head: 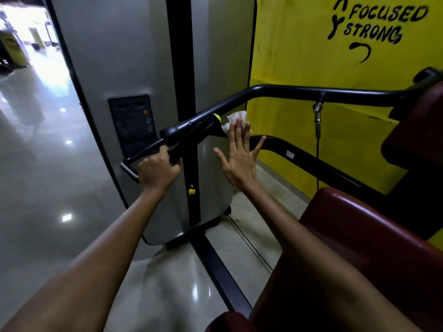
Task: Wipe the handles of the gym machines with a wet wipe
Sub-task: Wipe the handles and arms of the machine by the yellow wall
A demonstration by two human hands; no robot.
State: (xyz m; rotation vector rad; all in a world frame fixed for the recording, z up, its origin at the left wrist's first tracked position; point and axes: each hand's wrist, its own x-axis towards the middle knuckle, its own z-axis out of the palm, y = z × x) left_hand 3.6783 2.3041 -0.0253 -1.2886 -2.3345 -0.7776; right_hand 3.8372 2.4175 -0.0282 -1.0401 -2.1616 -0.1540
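A black handle bar (282,90) of a gym machine runs across the middle of the view and bends down to the left. My left hand (157,169) grips the lower black handle (143,152) near its metal end loop. My right hand (239,156) is spread flat, fingers straight, and its fingertips press a white wet wipe (236,117) against the machine just right of a yellow knob (217,118) on the bar. Most of the wipe is hidden behind my fingers.
The grey weight-stack housing (124,68) with a black label panel (134,125) stands right behind the handles. A dark red padded seat (359,248) fills the lower right. A yellow wall (311,56) with black lettering is at the right; glossy floor (36,188) lies left.
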